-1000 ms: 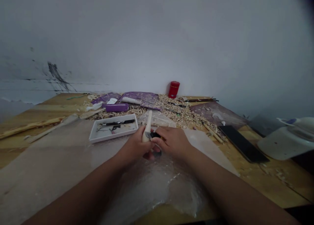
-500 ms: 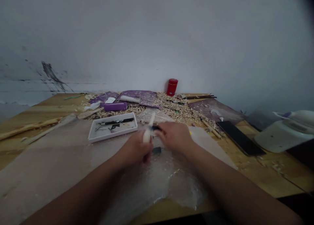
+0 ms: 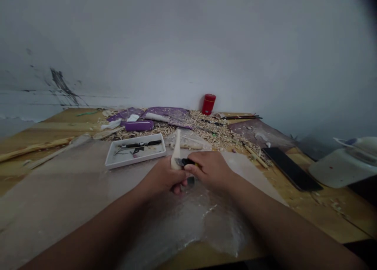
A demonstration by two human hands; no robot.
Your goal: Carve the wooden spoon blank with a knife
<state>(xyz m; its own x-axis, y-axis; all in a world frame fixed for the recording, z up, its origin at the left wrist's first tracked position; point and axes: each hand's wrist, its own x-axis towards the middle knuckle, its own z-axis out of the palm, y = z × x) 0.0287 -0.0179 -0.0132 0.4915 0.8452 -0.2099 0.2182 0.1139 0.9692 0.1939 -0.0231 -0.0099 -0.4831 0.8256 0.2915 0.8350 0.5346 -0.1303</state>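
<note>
My left hand (image 3: 163, 177) is wrapped round the lower end of a pale wooden stick (image 3: 176, 151) that points up and away from me. My right hand (image 3: 210, 168) is closed on a small knife (image 3: 183, 161) with a dark handle. Its blade lies against the stick just above my left fingers. Both hands hover over a sheet of clear plastic (image 3: 188, 219) spread on the wooden table (image 3: 332, 215). A small dark object (image 3: 191, 180) lies on the plastic just below my hands.
A white tray (image 3: 118, 162) with dark tools sits left of the hands. Behind lie wood shavings (image 3: 212, 130), a purple case (image 3: 138, 125), purple sheets and a red can (image 3: 208, 104). A black phone (image 3: 291, 168) and a white appliance (image 3: 344, 164) are at the right; long wood strips at the left.
My right hand pushed the knife up along the stick half a second ago. It has drawn back down beside my left hand. The stick leans slightly differently.
</note>
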